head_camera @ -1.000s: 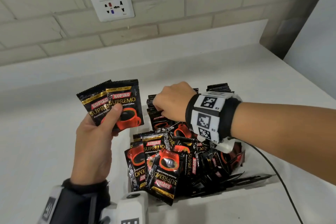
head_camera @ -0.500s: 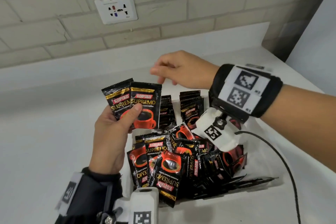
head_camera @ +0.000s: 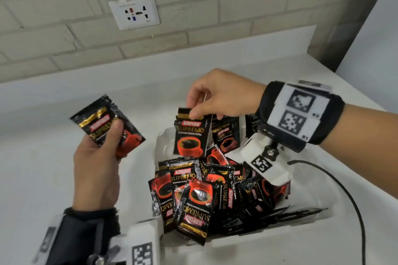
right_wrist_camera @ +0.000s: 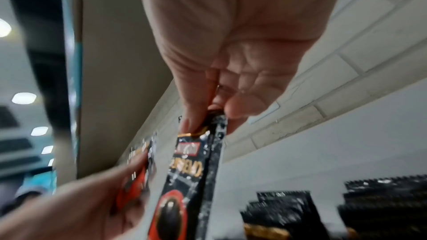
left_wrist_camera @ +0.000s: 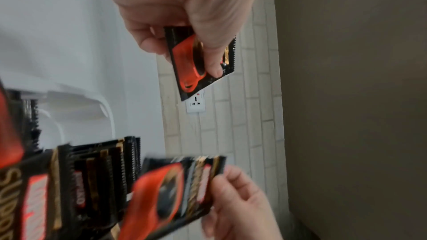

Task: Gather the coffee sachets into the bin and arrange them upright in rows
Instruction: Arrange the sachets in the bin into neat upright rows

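My left hand (head_camera: 112, 135) grips one black and red coffee sachet (head_camera: 107, 127) above the counter, left of the white bin (head_camera: 237, 241). In the left wrist view the thumb presses that sachet (left_wrist_camera: 198, 61) against the fingers. My right hand (head_camera: 198, 112) pinches a second sachet (head_camera: 191, 133) by its top edge, and it hangs upright over the bin's far left corner. The right wrist view shows thumb and fingers closed on the sachet's (right_wrist_camera: 189, 171) top seam. Upright sachets (head_camera: 226, 133) stand in rows along the bin's back. A loose pile (head_camera: 193, 196) fills its front.
The bin sits on a white counter (head_camera: 43, 157) against a pale brick wall with a socket plate (head_camera: 134, 12). A black cable (head_camera: 353, 200) loops over the counter to the right of the bin. A grey panel (head_camera: 377, 38) rises at the far right.
The right hand rose from the upright rows, reached to the left hand and took one of its two sachets. The left hand, now with one sachet, tilted leftward.
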Action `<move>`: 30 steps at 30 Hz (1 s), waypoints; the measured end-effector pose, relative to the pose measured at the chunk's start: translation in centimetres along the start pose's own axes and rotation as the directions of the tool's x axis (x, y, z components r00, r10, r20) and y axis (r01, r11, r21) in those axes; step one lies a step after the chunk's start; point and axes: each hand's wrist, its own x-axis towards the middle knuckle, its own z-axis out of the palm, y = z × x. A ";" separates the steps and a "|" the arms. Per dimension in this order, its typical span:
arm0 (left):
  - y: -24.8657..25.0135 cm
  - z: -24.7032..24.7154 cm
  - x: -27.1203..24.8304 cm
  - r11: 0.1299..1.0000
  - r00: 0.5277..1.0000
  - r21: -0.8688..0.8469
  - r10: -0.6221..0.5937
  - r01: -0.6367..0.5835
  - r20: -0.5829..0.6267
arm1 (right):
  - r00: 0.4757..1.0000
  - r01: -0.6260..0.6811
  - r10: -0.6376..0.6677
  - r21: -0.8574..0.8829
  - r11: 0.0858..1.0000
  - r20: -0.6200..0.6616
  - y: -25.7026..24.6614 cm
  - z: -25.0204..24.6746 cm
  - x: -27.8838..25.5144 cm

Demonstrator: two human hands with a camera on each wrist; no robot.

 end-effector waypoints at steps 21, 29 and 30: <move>0.5 0.5 -0.2 0.999 0.998 -0.047 0.011 -0.009 0.056 | 0.970 0.238 -0.149 -0.640 0.730 0.191 0.7 4.6 1.9; 0.3 0.7 -0.2 0.999 0.998 -0.035 -0.014 0.017 0.063 | 0.976 0.212 -0.179 -0.764 0.610 0.127 1.9 5.6 3.1; 0.2 0.7 -0.3 0.999 0.997 -0.028 -0.025 0.027 0.074 | 0.978 0.198 -0.177 -0.765 0.613 0.111 2.0 5.6 3.2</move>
